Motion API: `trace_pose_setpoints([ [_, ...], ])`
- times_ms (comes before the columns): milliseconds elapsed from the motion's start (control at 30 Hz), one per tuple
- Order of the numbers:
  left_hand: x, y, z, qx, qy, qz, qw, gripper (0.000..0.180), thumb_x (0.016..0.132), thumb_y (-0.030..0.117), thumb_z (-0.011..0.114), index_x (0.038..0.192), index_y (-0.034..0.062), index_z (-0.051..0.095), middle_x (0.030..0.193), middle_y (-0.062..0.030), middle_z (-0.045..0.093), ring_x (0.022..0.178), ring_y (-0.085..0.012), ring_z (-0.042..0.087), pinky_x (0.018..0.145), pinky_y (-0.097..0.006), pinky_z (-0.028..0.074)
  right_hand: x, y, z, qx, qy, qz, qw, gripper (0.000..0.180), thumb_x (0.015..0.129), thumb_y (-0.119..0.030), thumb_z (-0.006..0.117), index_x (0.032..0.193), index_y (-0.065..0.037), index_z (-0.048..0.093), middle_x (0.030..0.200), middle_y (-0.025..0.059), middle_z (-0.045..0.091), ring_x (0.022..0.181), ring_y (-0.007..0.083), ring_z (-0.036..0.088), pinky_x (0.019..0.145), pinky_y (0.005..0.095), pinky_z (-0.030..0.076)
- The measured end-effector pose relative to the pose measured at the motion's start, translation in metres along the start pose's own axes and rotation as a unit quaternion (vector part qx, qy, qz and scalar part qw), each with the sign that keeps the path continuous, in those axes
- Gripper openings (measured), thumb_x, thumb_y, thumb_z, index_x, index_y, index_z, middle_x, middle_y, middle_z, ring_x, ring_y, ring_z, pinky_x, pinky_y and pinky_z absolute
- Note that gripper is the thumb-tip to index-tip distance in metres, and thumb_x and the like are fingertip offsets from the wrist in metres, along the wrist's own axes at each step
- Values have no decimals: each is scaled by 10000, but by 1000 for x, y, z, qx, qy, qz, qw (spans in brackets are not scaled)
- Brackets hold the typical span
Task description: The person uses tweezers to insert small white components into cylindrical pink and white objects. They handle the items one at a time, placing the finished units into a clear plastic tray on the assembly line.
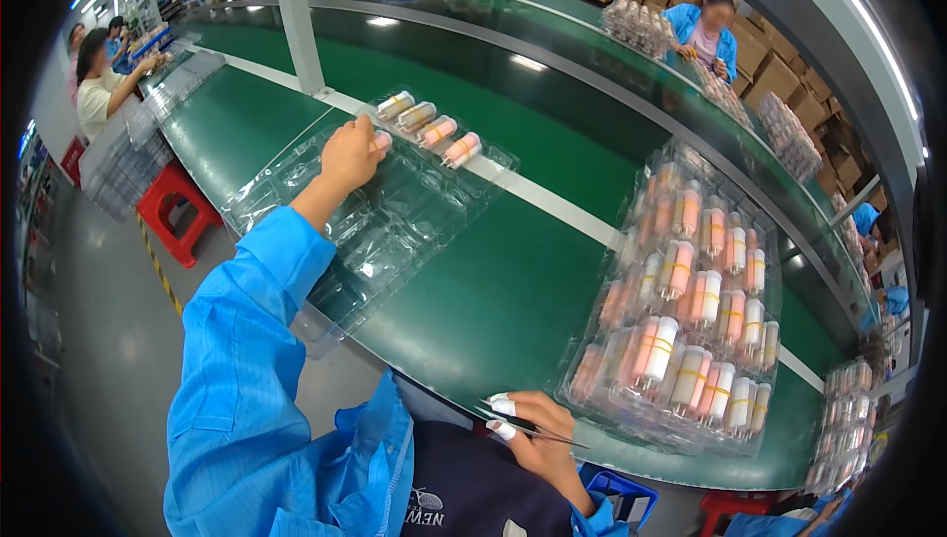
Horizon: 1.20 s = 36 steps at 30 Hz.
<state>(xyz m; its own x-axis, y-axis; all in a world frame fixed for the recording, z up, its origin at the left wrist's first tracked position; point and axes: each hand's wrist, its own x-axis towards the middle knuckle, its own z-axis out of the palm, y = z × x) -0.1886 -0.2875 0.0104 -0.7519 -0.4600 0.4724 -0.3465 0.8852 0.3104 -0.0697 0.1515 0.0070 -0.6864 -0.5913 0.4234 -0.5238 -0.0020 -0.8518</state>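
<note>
My left hand (350, 157) reaches to the far side of a clear plastic blister tray (395, 236). Its fingers close around a small pink cylinder (381, 143) with a pale end. Beside it, in the tray's far row, lie several similar cylinders, among them a white-and-tan one (416, 116) and a pink-and-white one (462, 149). The near part of this tray shows bare moulded pockets. Close to my body, my right hand (538, 435) grips a pair of thin metal tweezers (543, 432), points to the left. White covers wrap two of its fingertips.
On the right of the green bench (493, 310) stands a stack of filled clear trays (681, 310) with yellow-banded cylinders. A metal post (299, 24) rises behind my tray. A red stool (176, 212) stands left; a co-worker (702, 32) works across the conveyor.
</note>
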Motion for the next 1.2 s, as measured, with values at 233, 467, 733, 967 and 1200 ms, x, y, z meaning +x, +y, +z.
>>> trace_pose_setpoints([
  [233, -18, 58, -65, -467, -32, -47, 883, 405, 863, 150, 677, 1214, 30, 516, 1121, -91, 612, 992, -179, 607, 808, -312, 504, -2, 2, 5, -68, 72, 34, 995, 206, 754, -54, 750, 941, -12, 675, 900, 130, 681, 765, 269, 663, 672, 320, 522],
  [467, -190, 153, -127, -678, -217, -16, 702, 455, 918, 133, 624, 1311, -14, 448, 1223, -102, 507, 1122, -165, 515, 909, -313, 476, -9, -6, 7, -102, 48, -19, 993, 225, 736, -39, 755, 947, -10, 682, 910, 129, 680, 784, 274, 669, 685, 318, 533],
  [733, -247, 182, -117, -654, -291, 90, 693, 449, 902, 73, 606, 1324, -13, 477, 1209, -122, 476, 1055, -191, 518, 856, -292, 441, -23, -73, -38, -17, 198, -28, 980, 290, 715, -56, 792, 955, 55, 673, 929, 233, 676, 807, 279, 693, 693, 343, 566],
  [967, -250, 189, -113, -637, -299, 147, 695, 450, 874, 83, 624, 1297, -20, 511, 1180, -154, 516, 1054, -252, 525, 908, -335, 419, -13, -88, -37, 73, 205, 27, 976, 249, 732, -30, 773, 958, 35, 692, 920, 181, 692, 810, 241, 680, 677, 312, 548],
  [1200, -250, 187, -112, -639, -298, 137, 696, 441, 880, 73, 609, 1297, -31, 510, 1173, -170, 501, 1051, -260, 524, 898, -337, 433, -5, -82, -33, 74, 161, 53, 983, 236, 753, -9, 755, 976, 34, 693, 903, 168, 693, 759, 187, 665, 632, 269, 523],
])
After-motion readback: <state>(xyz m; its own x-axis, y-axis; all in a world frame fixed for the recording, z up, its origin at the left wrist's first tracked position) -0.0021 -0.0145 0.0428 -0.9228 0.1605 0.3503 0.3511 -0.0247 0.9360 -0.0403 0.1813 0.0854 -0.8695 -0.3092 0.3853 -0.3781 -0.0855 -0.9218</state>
